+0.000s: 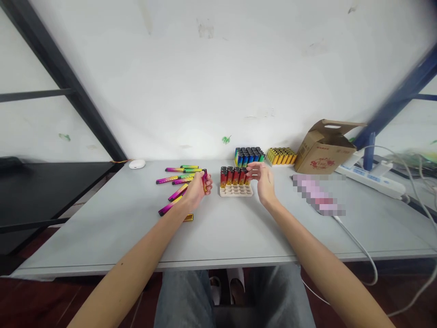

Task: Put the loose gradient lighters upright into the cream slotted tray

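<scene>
My left hand (197, 187) is closed round an upright lighter (205, 178), whose dark purple upper part shows above the fingers. Several lighters with shiny purple, yellow and green casings, one of them a purple-and-yellow lighter (177, 193), lie loose to the left of that hand. In front of me a cream tray (236, 193) with round holes holds red-and-gold lighters (236, 176) upright in its back rows; its front holes are bare. My right hand (264, 181) is at the tray's right end, fingers curved but apart, the fingertips close to the last lighter there.
Against the wall stand a block of blue-green lighters (250, 157) and a tray of yellow lighters (282, 157). To the right are an open cardboard box (322, 152), a blurred pink item (316, 195) on a cable and a power strip (372, 180). A white case (137, 164) lies back left.
</scene>
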Motion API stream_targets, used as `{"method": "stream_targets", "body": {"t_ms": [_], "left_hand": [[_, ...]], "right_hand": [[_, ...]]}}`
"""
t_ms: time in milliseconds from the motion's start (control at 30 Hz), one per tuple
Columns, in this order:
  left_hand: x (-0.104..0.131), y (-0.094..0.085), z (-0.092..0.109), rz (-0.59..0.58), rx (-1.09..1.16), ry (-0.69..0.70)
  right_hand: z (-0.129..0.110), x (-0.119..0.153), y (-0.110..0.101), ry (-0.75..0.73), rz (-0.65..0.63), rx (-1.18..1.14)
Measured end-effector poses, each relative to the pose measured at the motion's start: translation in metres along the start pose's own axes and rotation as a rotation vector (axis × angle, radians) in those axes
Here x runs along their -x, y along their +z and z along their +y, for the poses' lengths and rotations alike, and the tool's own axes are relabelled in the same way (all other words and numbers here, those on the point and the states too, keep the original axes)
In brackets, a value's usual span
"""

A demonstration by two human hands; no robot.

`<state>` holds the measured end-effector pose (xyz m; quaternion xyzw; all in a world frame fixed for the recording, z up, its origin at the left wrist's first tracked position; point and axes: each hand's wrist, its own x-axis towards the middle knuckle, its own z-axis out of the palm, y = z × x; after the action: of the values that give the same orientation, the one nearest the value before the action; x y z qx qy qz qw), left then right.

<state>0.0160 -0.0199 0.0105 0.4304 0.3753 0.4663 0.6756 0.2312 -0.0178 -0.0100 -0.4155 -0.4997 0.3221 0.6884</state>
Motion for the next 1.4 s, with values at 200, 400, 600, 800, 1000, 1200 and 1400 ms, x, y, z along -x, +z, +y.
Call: {"method": "stream_targets", "body": {"t_ms": [200, 400, 600, 800, 1000, 1200, 1400], "left_hand": [[-0.002, -0.002, -0.005, -0.011, -0.161, 0.077], [-0.004, 0.001, -0.011, -0.004, -0.205, 0.101], [-0.004, 0.000, -0.013, -0.008, -0.230, 0.132], [-0.005, 0.001, -0.013, -0.005, -0.218, 0.195], [-0.002, 0.002, -0.016, -0.025, -0.217, 0.254], [0.010, 0.006, -0.015, -0.152, -0.348, 0.294], [0.010, 0.008, -0.022, -0.216, -0.459, 0.278]], "right_hand": [[0.000, 0.000, 0.000, -0.009, -0.018, 0.044], [-0.002, 0.002, 0.001, -0.002, -0.031, 0.017], [-0.002, 0.003, 0.002, 0.007, -0.029, 0.026], [0.002, 0.004, 0.001, -0.035, -0.065, 0.061], [0.002, 0.010, 0.001, -0.133, -0.172, 0.186], [-0.005, 0.021, 0.006, -0.198, -0.327, 0.344], [-0.010, 0.025, 0.008, -0.214, -0.464, 0.341]]}}
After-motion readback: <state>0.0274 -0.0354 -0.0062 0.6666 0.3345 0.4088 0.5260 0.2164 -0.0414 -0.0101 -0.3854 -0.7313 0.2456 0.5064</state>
